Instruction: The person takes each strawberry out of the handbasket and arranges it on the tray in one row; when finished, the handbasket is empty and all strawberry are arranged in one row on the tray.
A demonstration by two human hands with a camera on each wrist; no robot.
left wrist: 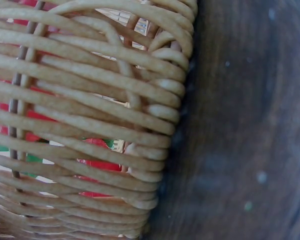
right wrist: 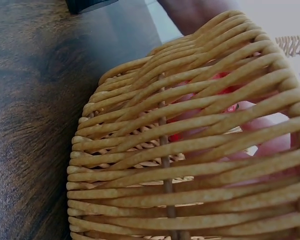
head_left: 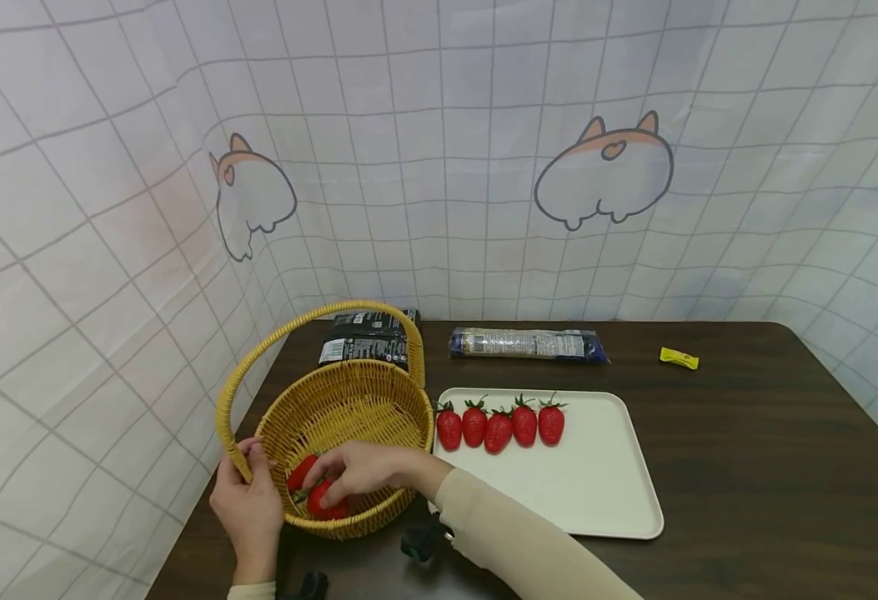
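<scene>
A yellow wicker basket (head_left: 333, 517) with a tall handle stands at the left of the table. My left hand (head_left: 249, 502) grips its left rim at the foot of the handle. Inside the basket, my right hand (head_left: 363, 467) pinches a red strawberry (head_left: 328, 502) between thumb and fingers. Another strawberry (head_left: 301, 472) lies close beside it. Red and green show through the weave of the basket (left wrist: 90, 125) in the left wrist view. From the right wrist, the basket wall (right wrist: 140, 175) partly hides the fingers (right wrist: 270, 130).
Right of the basket lies a white tray (head_left: 596, 483), with several strawberries (head_left: 499, 433) in a row along its far left side. Behind are a black packet (head_left: 367, 337), a long clear-and-blue package (head_left: 524, 342) and a small yellow wrapped piece (head_left: 679, 358). A tiled-pattern curtain (head_left: 446, 167) hangs behind the table.
</scene>
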